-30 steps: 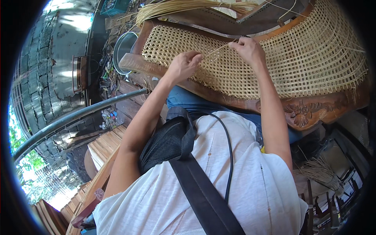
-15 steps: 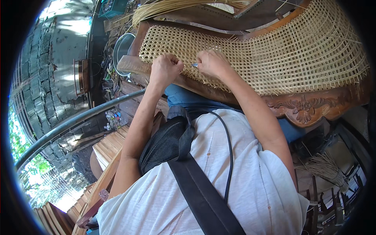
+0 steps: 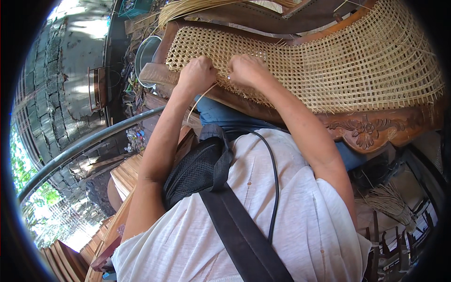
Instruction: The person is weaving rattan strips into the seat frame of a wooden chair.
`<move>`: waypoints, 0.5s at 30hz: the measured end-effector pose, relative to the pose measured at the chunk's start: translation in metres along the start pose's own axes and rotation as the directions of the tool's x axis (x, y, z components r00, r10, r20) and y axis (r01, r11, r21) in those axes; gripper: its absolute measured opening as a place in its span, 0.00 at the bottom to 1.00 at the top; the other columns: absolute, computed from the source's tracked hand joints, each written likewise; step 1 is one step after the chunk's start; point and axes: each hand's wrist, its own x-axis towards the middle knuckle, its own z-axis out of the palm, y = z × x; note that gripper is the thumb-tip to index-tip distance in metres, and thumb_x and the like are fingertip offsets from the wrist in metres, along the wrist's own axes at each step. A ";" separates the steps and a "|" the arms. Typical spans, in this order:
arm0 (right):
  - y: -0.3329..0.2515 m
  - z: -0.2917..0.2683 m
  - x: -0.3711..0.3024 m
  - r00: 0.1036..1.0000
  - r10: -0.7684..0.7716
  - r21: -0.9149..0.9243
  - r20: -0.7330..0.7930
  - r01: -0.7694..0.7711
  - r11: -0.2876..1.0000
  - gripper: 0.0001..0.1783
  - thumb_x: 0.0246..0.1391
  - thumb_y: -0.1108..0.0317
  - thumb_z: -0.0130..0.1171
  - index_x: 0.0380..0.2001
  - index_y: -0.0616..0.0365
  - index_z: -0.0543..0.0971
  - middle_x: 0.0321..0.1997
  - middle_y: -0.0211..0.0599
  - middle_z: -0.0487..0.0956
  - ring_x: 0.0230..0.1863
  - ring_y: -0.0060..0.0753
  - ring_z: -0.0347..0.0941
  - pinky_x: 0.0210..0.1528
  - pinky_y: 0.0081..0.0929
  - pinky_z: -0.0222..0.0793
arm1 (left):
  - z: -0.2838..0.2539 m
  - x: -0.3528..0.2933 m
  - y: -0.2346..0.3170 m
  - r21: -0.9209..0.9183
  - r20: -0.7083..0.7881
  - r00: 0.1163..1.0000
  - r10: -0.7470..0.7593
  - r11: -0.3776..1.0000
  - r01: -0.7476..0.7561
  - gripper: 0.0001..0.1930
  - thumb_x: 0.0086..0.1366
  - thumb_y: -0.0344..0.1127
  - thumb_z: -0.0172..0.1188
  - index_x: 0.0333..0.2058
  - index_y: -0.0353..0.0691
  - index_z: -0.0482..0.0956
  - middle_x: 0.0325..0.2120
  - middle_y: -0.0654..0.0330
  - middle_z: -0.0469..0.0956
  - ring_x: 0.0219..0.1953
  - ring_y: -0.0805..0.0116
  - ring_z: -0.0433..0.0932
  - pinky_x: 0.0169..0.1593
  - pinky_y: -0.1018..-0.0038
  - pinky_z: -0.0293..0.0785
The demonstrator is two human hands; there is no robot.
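Woven cane webbing (image 3: 263, 63) fills the carved wooden frame (image 3: 369, 127) of a piece of furniture across my lap. Above its near left part, my left hand (image 3: 196, 74) is closed. A pale cane strand (image 3: 202, 97) runs from beside its fingers and curves down over the near rail; the grip itself is hidden. Just to the right, my right hand (image 3: 247, 71) is closed over the webbing, knuckles up. A small metal glint shows at its finger edge; most of what it holds is hidden.
A bundle of loose cane strands (image 3: 188, 10) lies at the far edge. A round metal-rimmed tub (image 3: 149, 61) stands left of the frame. A curved metal pipe (image 3: 94, 140) crosses the left side, above stacked wood pieces (image 3: 129, 175). More cane (image 3: 387, 202) lies lower right.
The pointed metal tip that stuck out of my right hand is now mostly hidden. A cane strand now shows beneath my left hand. Both hands have shifted slightly.
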 end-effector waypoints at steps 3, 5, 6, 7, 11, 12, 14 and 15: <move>0.012 -0.014 0.014 0.933 0.146 0.112 0.328 -0.191 0.975 0.10 0.49 0.67 0.57 0.30 0.57 0.86 0.32 0.42 0.85 0.31 0.36 0.83 0.44 0.37 0.78 | -0.006 0.002 0.016 0.115 0.071 0.995 -0.067 0.992 0.059 0.13 0.57 0.38 0.55 0.29 0.35 0.82 0.31 0.42 0.82 0.37 0.44 0.82 0.43 0.55 0.78; 0.012 -0.020 0.012 0.923 0.146 0.175 0.357 -0.219 0.960 0.10 0.49 0.65 0.58 0.29 0.56 0.86 0.30 0.39 0.85 0.26 0.30 0.82 0.42 0.33 0.78 | -0.007 0.001 0.017 0.151 0.098 0.988 -0.118 0.983 0.102 0.14 0.57 0.40 0.55 0.32 0.35 0.82 0.33 0.43 0.82 0.39 0.45 0.82 0.45 0.54 0.78; 0.012 -0.020 0.012 0.921 0.145 0.190 0.362 -0.226 0.955 0.10 0.48 0.66 0.58 0.29 0.56 0.86 0.29 0.38 0.85 0.25 0.30 0.82 0.42 0.33 0.78 | -0.003 0.003 0.014 0.162 0.085 0.988 -0.130 0.980 0.115 0.14 0.57 0.42 0.56 0.32 0.38 0.84 0.33 0.44 0.82 0.39 0.45 0.82 0.45 0.54 0.78; 0.013 -0.021 0.014 0.920 0.145 0.205 0.365 -0.232 0.951 0.10 0.48 0.67 0.57 0.29 0.57 0.86 0.29 0.38 0.85 0.24 0.29 0.82 0.42 0.33 0.78 | -0.002 0.005 0.014 0.174 0.070 0.988 -0.140 0.977 0.127 0.15 0.57 0.45 0.57 0.33 0.41 0.85 0.33 0.45 0.82 0.38 0.44 0.82 0.45 0.54 0.78; 0.009 -0.018 0.017 0.920 0.169 0.039 0.353 -0.195 0.980 0.09 0.47 0.64 0.61 0.30 0.55 0.85 0.30 0.39 0.85 0.29 0.34 0.83 0.38 0.35 0.78 | 0.000 0.005 0.015 0.185 0.088 0.985 -0.150 0.974 0.132 0.15 0.57 0.45 0.58 0.33 0.41 0.86 0.33 0.45 0.83 0.38 0.46 0.82 0.45 0.55 0.78; 0.007 -0.014 0.016 0.962 0.124 -0.052 0.244 -0.115 0.992 0.10 0.47 0.64 0.60 0.31 0.54 0.85 0.33 0.41 0.85 0.34 0.38 0.83 0.42 0.38 0.77 | 0.002 0.002 0.015 0.186 0.103 0.986 -0.130 0.976 0.109 0.14 0.58 0.45 0.58 0.32 0.42 0.86 0.33 0.45 0.83 0.38 0.46 0.82 0.45 0.55 0.78; 0.000 -0.016 0.013 0.988 0.062 -0.142 0.138 -0.043 0.989 0.11 0.47 0.64 0.59 0.32 0.54 0.86 0.36 0.42 0.85 0.40 0.42 0.83 0.47 0.40 0.76 | 0.005 -0.003 0.017 0.193 0.121 0.986 -0.113 0.977 0.088 0.14 0.58 0.44 0.58 0.32 0.42 0.86 0.32 0.45 0.83 0.37 0.46 0.82 0.44 0.55 0.78; -0.002 -0.020 0.012 0.977 0.089 -0.141 0.193 -0.062 0.988 0.12 0.45 0.65 0.58 0.33 0.53 0.86 0.38 0.44 0.85 0.44 0.44 0.82 0.49 0.42 0.74 | 0.007 -0.005 0.021 0.188 0.096 0.989 -0.114 0.978 0.094 0.14 0.58 0.44 0.58 0.32 0.42 0.86 0.32 0.46 0.83 0.37 0.46 0.82 0.44 0.55 0.78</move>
